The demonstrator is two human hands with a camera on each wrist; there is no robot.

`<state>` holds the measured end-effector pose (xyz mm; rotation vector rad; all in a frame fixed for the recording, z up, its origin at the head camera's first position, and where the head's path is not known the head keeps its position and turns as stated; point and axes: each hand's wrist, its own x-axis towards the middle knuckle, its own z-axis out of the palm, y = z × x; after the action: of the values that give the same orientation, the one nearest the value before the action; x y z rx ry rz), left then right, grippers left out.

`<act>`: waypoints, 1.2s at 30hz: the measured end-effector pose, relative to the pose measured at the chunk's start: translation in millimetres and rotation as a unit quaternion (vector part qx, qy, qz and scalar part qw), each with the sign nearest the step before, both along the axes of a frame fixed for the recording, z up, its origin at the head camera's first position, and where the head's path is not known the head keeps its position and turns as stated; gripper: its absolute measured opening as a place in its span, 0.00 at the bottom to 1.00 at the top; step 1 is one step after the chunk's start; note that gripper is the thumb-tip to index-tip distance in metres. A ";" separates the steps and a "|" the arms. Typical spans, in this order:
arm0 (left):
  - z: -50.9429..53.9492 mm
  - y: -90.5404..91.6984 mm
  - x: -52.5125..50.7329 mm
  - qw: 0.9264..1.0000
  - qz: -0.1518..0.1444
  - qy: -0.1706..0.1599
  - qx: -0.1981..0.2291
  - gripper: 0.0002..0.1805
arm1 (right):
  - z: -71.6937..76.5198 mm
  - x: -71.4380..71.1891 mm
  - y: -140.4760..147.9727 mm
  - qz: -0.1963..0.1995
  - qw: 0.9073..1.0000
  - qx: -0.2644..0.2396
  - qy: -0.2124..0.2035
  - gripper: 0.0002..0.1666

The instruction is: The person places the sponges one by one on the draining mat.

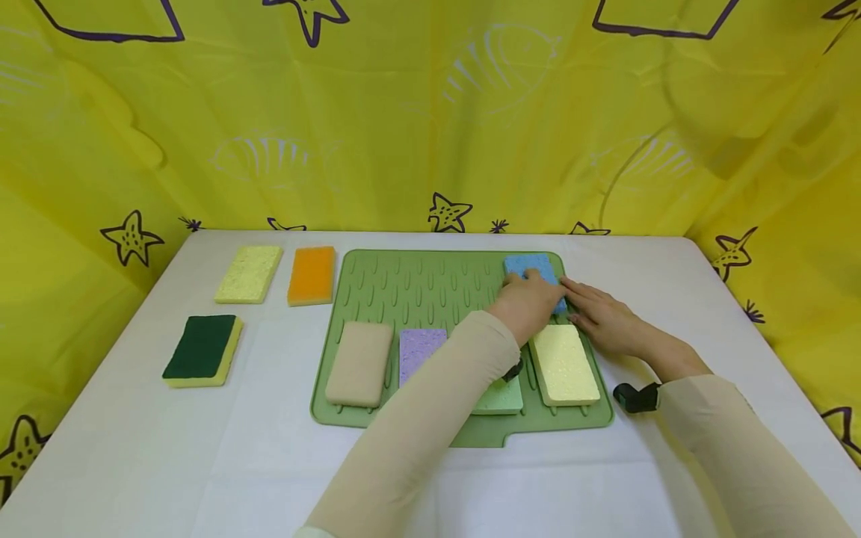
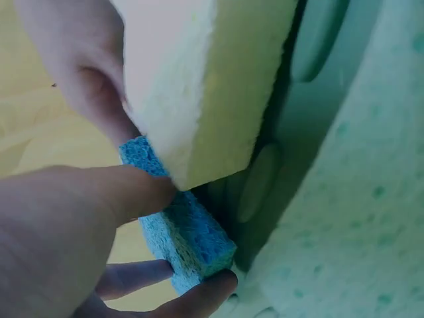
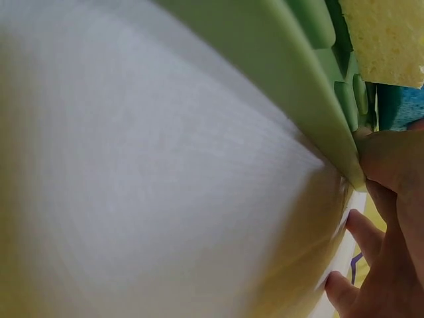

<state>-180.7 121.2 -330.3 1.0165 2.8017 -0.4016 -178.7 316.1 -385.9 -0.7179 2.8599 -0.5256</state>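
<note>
Dark green topped the first sponge (image 1: pixel 199 347) near the bench's (image 1: pixel 134 448) left edge; a yellow sponge (image 1: pixel 249 275) and an orange sponge (image 1: pixel 312 276) lay toward its far-left corner. At the green mat's (image 1: pixel 403 299) far-right corner, the left hand (image 1: pixel 528 305) pinched a blue sponge (image 1: pixel 528 263); the right hand (image 1: pixel 610 321), fingers extended, seemed to touch the mat's right edge.
</note>
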 end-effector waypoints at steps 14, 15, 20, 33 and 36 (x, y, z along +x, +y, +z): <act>-0.4 -7.2 -16.3 0.978 0.070 -0.180 0.082 0.30 | 1.0 0.6 0.2 0.010 1.000 0.001 0.007 0.32; 1.1 -8.5 -17.4 0.974 0.078 -0.191 0.088 0.30 | 1.0 0.6 0.7 0.010 1.000 0.001 0.007 0.32; 9.4 -18.4 -21.1 0.976 0.081 -0.184 0.085 0.31 | 1.2 0.5 2.0 0.015 1.000 0.002 0.009 0.32; 21.0 -57.9 -29.5 0.974 0.054 -0.178 0.127 0.31 | 0.5 -1.1 1.1 0.019 1.000 0.005 0.003 0.33; 23.4 -67.4 -30.2 0.976 0.049 -0.164 0.130 0.30 | -1.0 -1.5 -0.5 0.020 1.000 0.003 0.000 0.33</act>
<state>-210.9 53.8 -306.9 0.8887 2.6281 0.1410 -180.2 315.6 -386.8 -0.7736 2.8384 -0.5124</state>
